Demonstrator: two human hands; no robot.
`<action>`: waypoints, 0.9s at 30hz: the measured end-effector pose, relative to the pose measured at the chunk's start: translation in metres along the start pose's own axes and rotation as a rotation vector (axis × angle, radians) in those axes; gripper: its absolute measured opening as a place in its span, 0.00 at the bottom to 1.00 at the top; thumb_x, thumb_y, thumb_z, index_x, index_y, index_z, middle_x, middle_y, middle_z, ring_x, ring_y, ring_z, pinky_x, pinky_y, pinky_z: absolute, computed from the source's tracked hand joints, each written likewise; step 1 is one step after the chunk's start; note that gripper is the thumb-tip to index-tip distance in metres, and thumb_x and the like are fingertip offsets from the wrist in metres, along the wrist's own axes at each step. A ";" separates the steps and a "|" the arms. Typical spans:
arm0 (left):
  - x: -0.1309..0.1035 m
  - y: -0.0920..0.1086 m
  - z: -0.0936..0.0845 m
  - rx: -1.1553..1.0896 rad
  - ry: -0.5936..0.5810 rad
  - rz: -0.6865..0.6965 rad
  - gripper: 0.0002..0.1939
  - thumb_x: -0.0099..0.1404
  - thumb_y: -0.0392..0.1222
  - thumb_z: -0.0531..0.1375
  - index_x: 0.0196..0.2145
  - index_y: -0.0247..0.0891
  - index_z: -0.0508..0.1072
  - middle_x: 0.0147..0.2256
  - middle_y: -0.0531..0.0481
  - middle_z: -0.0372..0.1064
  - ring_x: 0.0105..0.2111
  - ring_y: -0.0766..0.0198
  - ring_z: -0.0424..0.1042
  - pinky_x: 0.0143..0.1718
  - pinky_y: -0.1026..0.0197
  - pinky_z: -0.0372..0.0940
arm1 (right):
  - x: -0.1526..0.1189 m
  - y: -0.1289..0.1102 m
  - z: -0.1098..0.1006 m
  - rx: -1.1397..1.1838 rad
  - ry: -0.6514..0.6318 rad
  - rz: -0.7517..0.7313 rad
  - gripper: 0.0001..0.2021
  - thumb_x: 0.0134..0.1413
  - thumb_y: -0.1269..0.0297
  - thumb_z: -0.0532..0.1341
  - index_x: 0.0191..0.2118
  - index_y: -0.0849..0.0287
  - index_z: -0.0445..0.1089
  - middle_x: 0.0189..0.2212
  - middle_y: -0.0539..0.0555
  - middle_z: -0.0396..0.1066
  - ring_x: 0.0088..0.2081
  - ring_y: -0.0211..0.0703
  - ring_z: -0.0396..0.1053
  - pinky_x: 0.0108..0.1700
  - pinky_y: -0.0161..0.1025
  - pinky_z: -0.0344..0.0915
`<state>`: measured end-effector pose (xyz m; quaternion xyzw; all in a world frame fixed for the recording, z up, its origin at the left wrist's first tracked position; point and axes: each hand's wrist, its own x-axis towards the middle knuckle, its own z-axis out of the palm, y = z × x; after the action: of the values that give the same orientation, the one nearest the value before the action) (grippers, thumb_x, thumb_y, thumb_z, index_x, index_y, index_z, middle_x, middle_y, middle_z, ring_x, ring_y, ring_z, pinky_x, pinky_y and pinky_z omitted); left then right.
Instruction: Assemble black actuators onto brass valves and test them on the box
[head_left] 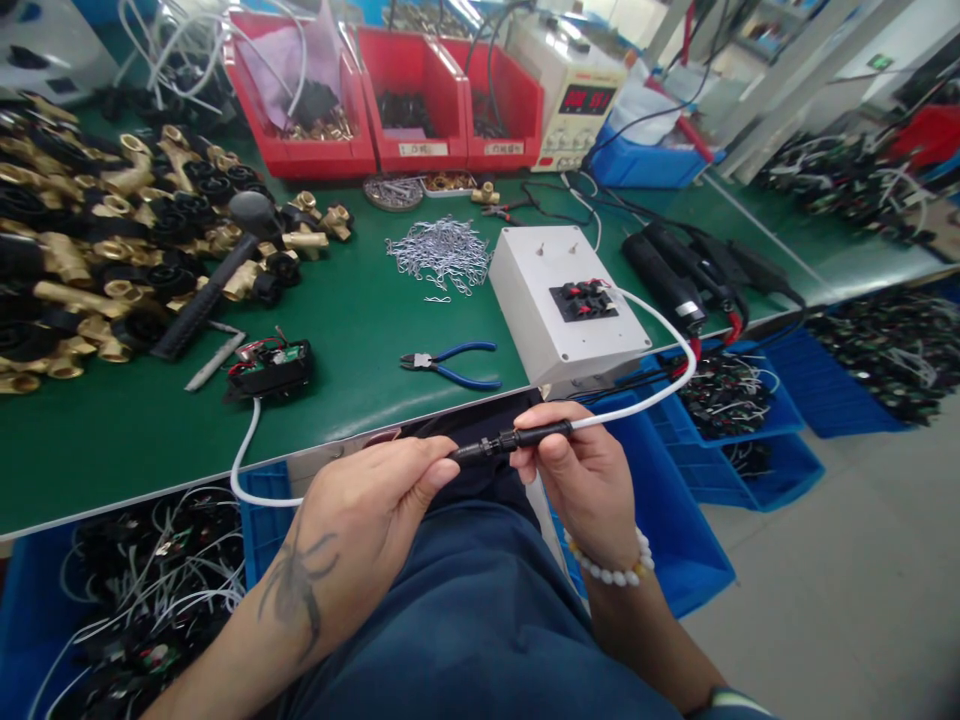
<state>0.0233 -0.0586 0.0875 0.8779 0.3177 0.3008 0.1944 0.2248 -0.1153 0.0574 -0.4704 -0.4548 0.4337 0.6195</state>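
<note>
Two black cable connectors meet end to end in front of my lap; I cannot tell whether they are fully joined. My left hand (375, 500) is closed on the left connector (472, 454), whose white cable runs to a small black housing with a green circuit board (271, 368) on the bench. Between thumb and fingers, my right hand (581, 470) pinches the right connector (544, 433). From it a white cable (660, 395) loops up to a light grey box (532, 300) with red and black terminals and two toggle switches.
Blue-handled cutters (457, 365) lie near the bench edge. Behind are a pile of metal clips (439, 250), red bins (420, 148) and a power supply (577, 110). A mallet (210, 290) rests by brass fittings (127, 260). Blue crates (262, 520) of wired parts stand below.
</note>
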 end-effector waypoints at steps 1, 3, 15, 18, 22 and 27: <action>0.000 0.000 0.000 -0.003 -0.003 0.002 0.20 0.78 0.47 0.50 0.40 0.35 0.79 0.39 0.46 0.83 0.34 0.59 0.83 0.34 0.64 0.74 | 0.000 -0.001 -0.001 -0.005 -0.019 0.011 0.13 0.63 0.52 0.67 0.42 0.57 0.76 0.25 0.50 0.72 0.24 0.35 0.69 0.27 0.32 0.68; 0.000 0.000 0.000 -0.006 0.000 0.012 0.20 0.78 0.46 0.50 0.40 0.33 0.79 0.39 0.45 0.83 0.34 0.59 0.83 0.33 0.64 0.73 | 0.000 -0.001 -0.001 -0.005 -0.057 0.028 0.11 0.64 0.54 0.66 0.42 0.57 0.77 0.25 0.49 0.73 0.24 0.34 0.69 0.27 0.31 0.67; -0.004 -0.007 0.022 0.007 -0.169 -0.059 0.19 0.78 0.46 0.50 0.37 0.39 0.78 0.31 0.48 0.80 0.29 0.61 0.78 0.30 0.63 0.69 | -0.010 0.023 -0.010 0.007 -0.032 0.175 0.16 0.63 0.49 0.66 0.43 0.58 0.75 0.23 0.48 0.71 0.24 0.36 0.68 0.28 0.33 0.66; -0.005 -0.021 0.017 0.028 -0.170 -0.102 0.16 0.77 0.48 0.52 0.41 0.39 0.78 0.37 0.46 0.78 0.37 0.57 0.77 0.38 0.58 0.71 | -0.015 0.040 -0.020 -0.040 -0.123 0.334 0.22 0.63 0.44 0.64 0.46 0.61 0.74 0.25 0.51 0.73 0.25 0.36 0.69 0.30 0.34 0.67; -0.011 -0.076 -0.008 0.195 0.367 -0.332 0.20 0.69 0.56 0.62 0.51 0.40 0.75 0.51 0.38 0.73 0.54 0.44 0.68 0.60 0.42 0.63 | -0.018 0.056 -0.042 -0.295 -0.395 0.618 0.32 0.61 0.33 0.58 0.39 0.65 0.75 0.26 0.55 0.74 0.25 0.36 0.68 0.30 0.34 0.65; -0.023 -0.155 -0.018 0.090 0.468 -0.599 0.30 0.57 0.70 0.66 0.46 0.44 0.76 0.44 0.43 0.74 0.48 0.41 0.71 0.58 0.38 0.62 | 0.008 0.016 -0.061 -0.433 -0.622 0.558 0.23 0.62 0.43 0.63 0.34 0.63 0.76 0.26 0.53 0.75 0.26 0.35 0.70 0.29 0.32 0.66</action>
<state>-0.0713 0.0403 0.0093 0.6615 0.6088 0.4088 0.1570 0.2842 -0.1167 0.0342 -0.5407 -0.5552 0.5992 0.2010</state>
